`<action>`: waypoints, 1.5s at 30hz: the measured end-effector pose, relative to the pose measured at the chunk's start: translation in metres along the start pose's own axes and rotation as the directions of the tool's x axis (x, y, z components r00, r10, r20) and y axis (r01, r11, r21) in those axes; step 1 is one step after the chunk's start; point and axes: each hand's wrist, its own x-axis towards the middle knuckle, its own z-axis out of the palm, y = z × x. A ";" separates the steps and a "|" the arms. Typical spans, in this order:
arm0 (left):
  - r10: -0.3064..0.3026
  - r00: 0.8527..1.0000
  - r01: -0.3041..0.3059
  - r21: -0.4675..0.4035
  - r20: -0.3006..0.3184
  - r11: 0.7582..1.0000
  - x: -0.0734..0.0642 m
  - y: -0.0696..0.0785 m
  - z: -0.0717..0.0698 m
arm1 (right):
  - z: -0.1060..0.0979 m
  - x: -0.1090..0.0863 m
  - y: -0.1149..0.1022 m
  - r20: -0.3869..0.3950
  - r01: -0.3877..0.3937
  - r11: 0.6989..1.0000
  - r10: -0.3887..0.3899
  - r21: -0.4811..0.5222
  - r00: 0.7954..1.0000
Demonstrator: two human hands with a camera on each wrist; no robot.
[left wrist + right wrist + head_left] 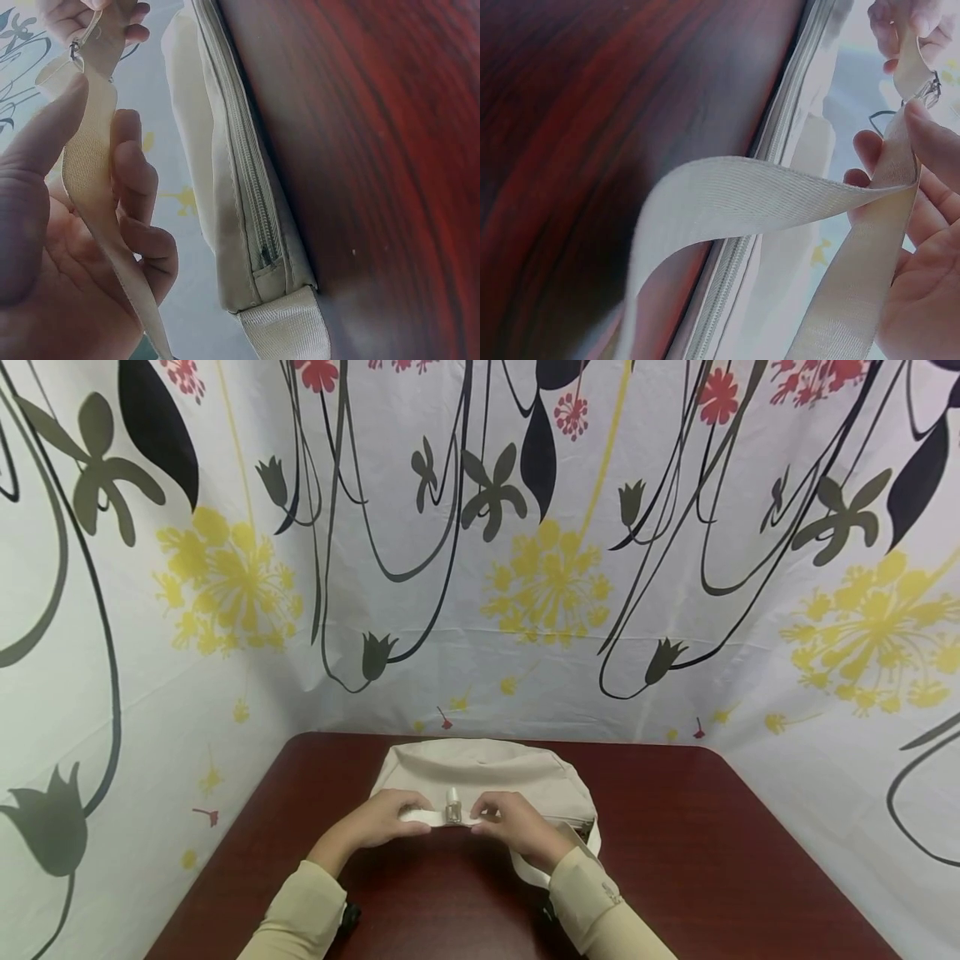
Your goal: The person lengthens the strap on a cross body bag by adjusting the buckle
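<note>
A beige fabric bag [487, 770] lies on the table, its zipper [251, 172] running along the near edge. In front of it, both hands hold up its webbing strap [88, 150] on either side of a shiny metal strap buckle [453, 810]. My left hand [384, 820] pinches the strap between thumb and curled fingers, left of the buckle. On the buckle's other side, the right hand [516, 828] grips the strap with thumb and fingertips. One strap length [712, 195] curves out from the right hand's hold and loops down over the table.
The dark red wooden table [697, 860] extends on both sides of the bag. A white curtain [450, 602] printed with flowers and stems stands behind the table and along its sides. A dark band [348, 917] shows at the left sleeve.
</note>
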 end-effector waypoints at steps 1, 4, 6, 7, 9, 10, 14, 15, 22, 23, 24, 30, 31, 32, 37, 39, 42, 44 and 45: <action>0.000 1.000 0.000 0.002 0.000 1.000 0.000 0.000 0.000 | 0.000 0.000 0.000 -0.001 0.001 1.000 -0.001 0.001 1.000; 0.004 1.000 -0.004 0.005 0.000 1.000 0.000 -0.001 0.000 | -0.001 0.000 -0.001 -0.005 0.000 1.000 0.000 0.004 1.000; 0.006 1.000 -0.006 0.009 -0.001 1.000 0.000 -0.001 0.000 | 0.000 -0.001 -0.001 -0.005 -0.002 1.000 0.002 0.008 1.000; 0.007 1.000 -0.007 0.009 0.000 1.000 0.000 -0.001 0.000 | 0.000 -0.001 -0.001 -0.005 -0.003 1.000 0.003 0.010 1.000; 0.007 1.000 -0.007 0.009 -0.001 1.000 0.000 -0.001 0.000 | 0.000 0.000 -0.001 -0.004 -0.005 1.000 0.005 0.011 1.000; 0.006 1.000 -0.006 0.008 -0.001 1.000 0.000 -0.002 0.000 | 0.000 -0.001 0.000 -0.003 -0.004 1.000 0.004 0.012 1.000; 0.005 1.000 -0.005 0.003 -0.002 1.000 0.000 -0.002 0.000 | -0.001 -0.001 0.001 -0.004 0.004 1.000 -0.004 0.002 1.000; 0.005 1.000 -0.005 0.001 -0.002 1.000 0.000 -0.002 0.000 | -0.001 -0.001 0.001 -0.005 0.008 1.000 -0.008 0.000 1.000; 0.010 1.000 -0.010 -0.016 -0.007 1.000 -0.001 -0.003 0.000 | -0.003 -0.003 0.003 -0.018 0.018 1.000 -0.018 -0.026 1.000; 0.012 1.000 -0.012 -0.018 -0.007 1.000 -0.001 -0.002 0.000 | -0.003 -0.003 0.003 -0.020 0.020 0.999 -0.020 -0.030 1.000; 0.014 1.000 -0.014 -0.017 -0.009 1.000 -0.002 -0.002 0.000 | -0.003 -0.003 0.004 -0.021 0.020 0.999 -0.021 -0.034 1.000; -0.005 1.000 0.005 -0.010 -0.004 1.000 -0.001 -0.001 -0.001 | -0.003 -0.002 0.005 -0.018 0.049 0.998 -0.050 -0.049 0.999; -0.006 1.000 0.006 -0.009 -0.004 1.000 -0.001 -0.001 -0.001 | -0.003 -0.002 0.005 -0.017 0.049 0.998 -0.050 -0.049 0.999; -0.008 1.000 0.008 -0.009 -0.003 1.000 -0.001 -0.001 -0.002 | -0.003 -0.002 0.005 -0.014 0.041 0.998 -0.042 -0.047 0.999; -0.009 1.000 0.008 -0.012 -0.006 1.000 -0.001 0.000 -0.002 | -0.004 -0.001 0.004 -0.008 0.017 0.999 -0.017 -0.045 1.000; -0.013 1.000 0.013 -0.011 -0.007 1.000 -0.001 -0.001 -0.002 | -0.003 -0.002 0.004 -0.007 0.019 0.999 -0.020 -0.042 1.000; -0.010 1.000 0.010 -0.012 -0.005 1.000 -0.001 -0.002 -0.002 | -0.003 -0.002 0.004 0.001 0.021 0.999 -0.021 -0.024 1.000; -0.006 1.000 0.006 -0.013 -0.003 1.000 -0.002 -0.002 -0.002 | -0.002 -0.002 0.005 0.005 0.024 1.000 -0.024 -0.020 1.000; -0.005 1.000 0.005 -0.014 -0.002 1.000 -0.002 -0.002 -0.001 | -0.002 -0.002 0.004 0.007 0.025 0.999 -0.025 -0.021 1.000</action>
